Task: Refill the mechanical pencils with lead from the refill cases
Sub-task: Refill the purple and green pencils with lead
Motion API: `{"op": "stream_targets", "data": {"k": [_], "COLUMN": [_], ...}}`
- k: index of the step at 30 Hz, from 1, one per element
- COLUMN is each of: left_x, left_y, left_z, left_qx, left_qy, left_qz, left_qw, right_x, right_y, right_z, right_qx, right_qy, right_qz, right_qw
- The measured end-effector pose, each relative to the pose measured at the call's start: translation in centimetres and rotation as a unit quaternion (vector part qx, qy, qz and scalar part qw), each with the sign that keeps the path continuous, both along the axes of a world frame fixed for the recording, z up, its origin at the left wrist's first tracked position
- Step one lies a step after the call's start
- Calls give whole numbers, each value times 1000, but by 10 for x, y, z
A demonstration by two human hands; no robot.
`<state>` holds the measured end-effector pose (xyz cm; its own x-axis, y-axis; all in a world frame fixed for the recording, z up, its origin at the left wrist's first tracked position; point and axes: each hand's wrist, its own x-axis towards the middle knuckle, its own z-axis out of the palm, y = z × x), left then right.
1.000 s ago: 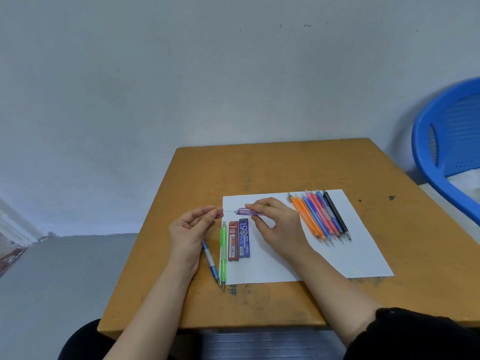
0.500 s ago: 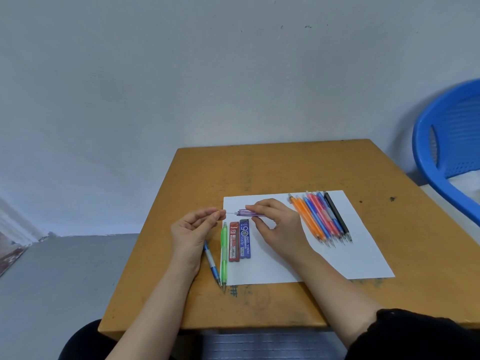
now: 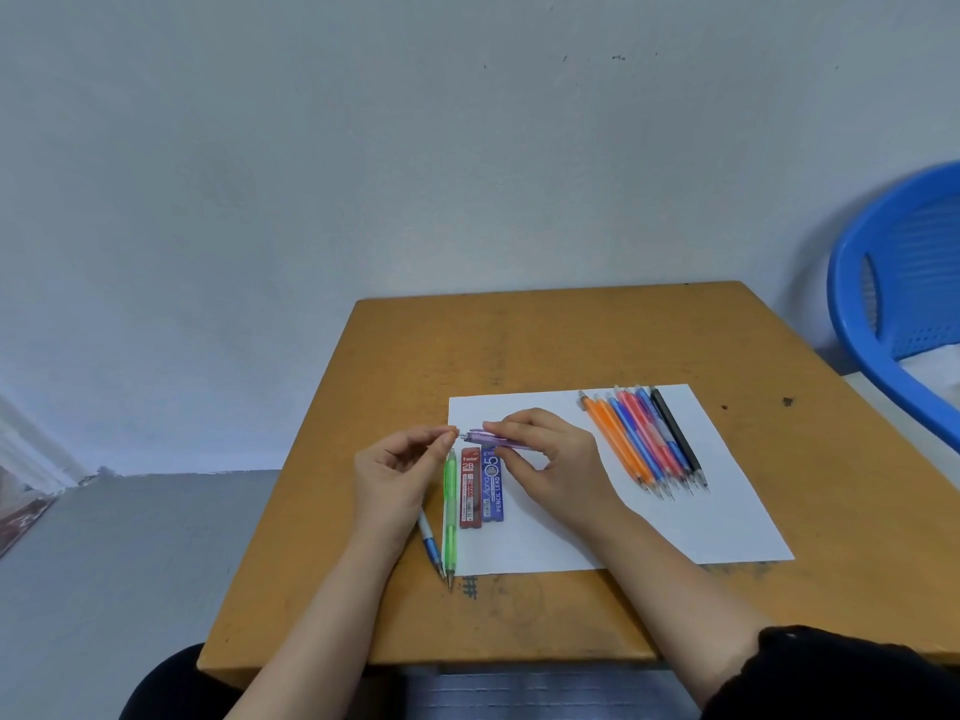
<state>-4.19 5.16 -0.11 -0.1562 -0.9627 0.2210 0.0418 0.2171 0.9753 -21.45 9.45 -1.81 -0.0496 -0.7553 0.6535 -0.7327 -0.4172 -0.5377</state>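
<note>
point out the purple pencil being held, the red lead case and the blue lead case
purple mechanical pencil [image 3: 478, 437]: head view, bare barrel near its left end.
red lead refill case [image 3: 469, 492]: head view, middle of its label.
blue lead refill case [image 3: 492, 488]: head view, middle of its printed face.

Even, soft daylight; faint shadows; wide-angle bending at edges; slight overall softness.

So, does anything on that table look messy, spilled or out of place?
Nothing spilled or broken. Only two stragglers: a blue pencil lies off the paper on the table, and a green pencil sits along the sheet's left edge, apart from the neat row of pencils.
</note>
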Motion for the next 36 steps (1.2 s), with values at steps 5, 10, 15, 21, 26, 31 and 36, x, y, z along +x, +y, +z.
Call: {"op": "stream_targets", "data": {"k": [5,10,15,21,26,31,36], "left_x": [0,4,4,3,2,-1,0], "left_y": [1,-1,0,1,2,3,1], "left_z": [2,-1,-2,-6,-5,-5,-5], "left_qx": [-15,-37,-45,-67,-79,-65,-6], "left_qy": [13,19,8,-43,-36,-1,46], "left_qz": [29,75,73,20,-15,-63,-96], "left_qw": [999,996,996,997,996,996,994], "right_x": [2,1,1,0,2,2,2], "right_y": [1,1,0,0,2,3,4], "right_z": [1,1,1,0,2,2,2], "right_qx": [-1,-5,-6,-4,-12,-25,-18], "right_qy": [-6,-6,-7,-14,-18,-15,-8], "right_qz": [11,-4,-9,18,41,63,65], "right_qw": [1000,1000,1000,1000,999,998,998]}}
